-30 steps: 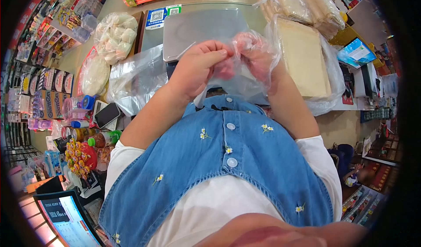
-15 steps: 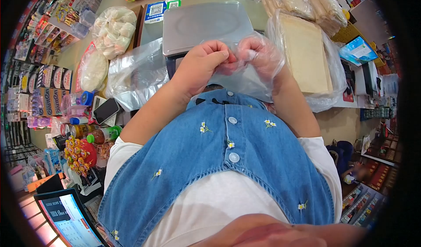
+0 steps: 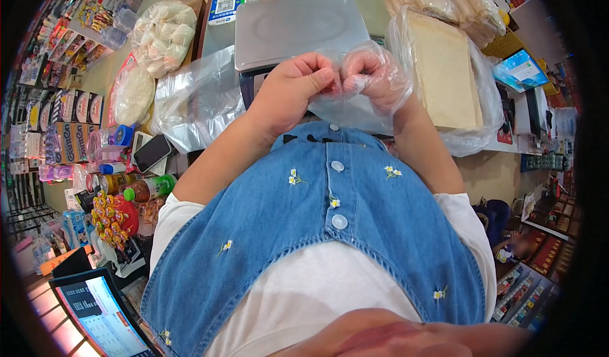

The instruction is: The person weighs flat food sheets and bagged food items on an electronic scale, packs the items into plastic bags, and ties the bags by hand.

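"where's the clear plastic film point(image 3: 349, 113)?"

"it's around the right hand point(image 3: 374, 78), down to the wrist, and hangs between the two hands, in front of the near edge of the counter scale point(image 3: 301, 24) and over the top of the denim garment point(image 3: 285, 195)."

"glove or bag?"

"can't tell (it's so thin and crumpled that mostly the glints give it away)."

"and the fingers?"

"on the left hand point(image 3: 298, 87), the thumb is pressed to the curled index finger, pinching the film's edge. the right hand's fingers bend inward behind the plastic; i can't tell whether they pinch any of it."

"what lies around them?"

"to the left, flat clear plastic bags point(image 3: 196, 94) beside the scale, then a clear bag of pale round pieces point(image 3: 163, 37) just beyond. to the right, a stack of flat tan sheets point(image 3: 442, 71) in an open plastic bag, with wrapped packs point(image 3: 438, 2) behind it."

"further out?"

"qr-code cards point(image 3: 223, 7) by the scale's far left corner. near the left arm, a dark-screened phone point(image 3: 152, 153), a green-capped bottle point(image 3: 151, 189) and a cluster of yellow-wrapped lollipops point(image 3: 113, 220). a lit monitor point(image 3: 104, 316) stands at the lower left."
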Tool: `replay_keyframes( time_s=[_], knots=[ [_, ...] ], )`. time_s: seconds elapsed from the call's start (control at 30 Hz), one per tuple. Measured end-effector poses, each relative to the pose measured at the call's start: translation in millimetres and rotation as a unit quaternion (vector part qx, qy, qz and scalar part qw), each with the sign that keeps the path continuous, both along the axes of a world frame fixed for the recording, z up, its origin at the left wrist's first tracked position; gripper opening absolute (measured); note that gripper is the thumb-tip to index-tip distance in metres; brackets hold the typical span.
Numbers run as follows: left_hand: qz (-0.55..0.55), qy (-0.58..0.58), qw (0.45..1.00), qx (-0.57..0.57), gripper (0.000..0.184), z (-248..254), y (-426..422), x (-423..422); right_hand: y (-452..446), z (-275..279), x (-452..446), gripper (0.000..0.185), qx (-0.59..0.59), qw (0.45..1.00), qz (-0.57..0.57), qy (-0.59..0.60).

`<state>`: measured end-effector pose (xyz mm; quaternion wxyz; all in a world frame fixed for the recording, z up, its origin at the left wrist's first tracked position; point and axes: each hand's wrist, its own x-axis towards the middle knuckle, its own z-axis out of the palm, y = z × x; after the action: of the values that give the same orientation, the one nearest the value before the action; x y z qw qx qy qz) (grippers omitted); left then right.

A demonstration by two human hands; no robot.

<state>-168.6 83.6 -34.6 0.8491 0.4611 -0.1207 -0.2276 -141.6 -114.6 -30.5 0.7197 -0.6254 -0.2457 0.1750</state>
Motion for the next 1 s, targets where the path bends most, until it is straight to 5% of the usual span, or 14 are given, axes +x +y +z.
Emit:
replay_keyframes(
  time_s=[0.37, 0.6, 0.7, 0.87, 0.9, 1.0],
  knots=[
    [-0.007, -0.017, 1.0, 0.0, 0.011, -16, 3, 5, 9, 9, -11, 0.02, -0.102, 0.993, -0.043, -0.034],
    [0.013, 0.029, 0.999, -0.019, 0.012, -10, 2, 2, 2, 1, -8, 0.017, -0.063, 0.997, -0.036, 0.004],
    [0.025, 0.045, 0.998, -0.028, 0.012, -5, 0, 2, 0, -3, -7, 0.013, -0.028, 0.998, -0.046, 0.013],
    [0.135, 0.122, 0.973, -0.14, 0.015, -1, 21, 11, -15, -13, 6, 0.004, 0.128, 0.951, -0.244, 0.142],
    [0.023, 0.071, 0.955, -0.286, 0.012, -9, 31, 21, -24, -15, 7, 0.004, 0.129, 0.95, -0.245, 0.142],
    [-0.021, 0.068, 0.972, -0.222, 0.006, -7, 57, 19, -53, -22, 9, 0.008, 0.273, 0.924, -0.168, 0.21]
  ],
)
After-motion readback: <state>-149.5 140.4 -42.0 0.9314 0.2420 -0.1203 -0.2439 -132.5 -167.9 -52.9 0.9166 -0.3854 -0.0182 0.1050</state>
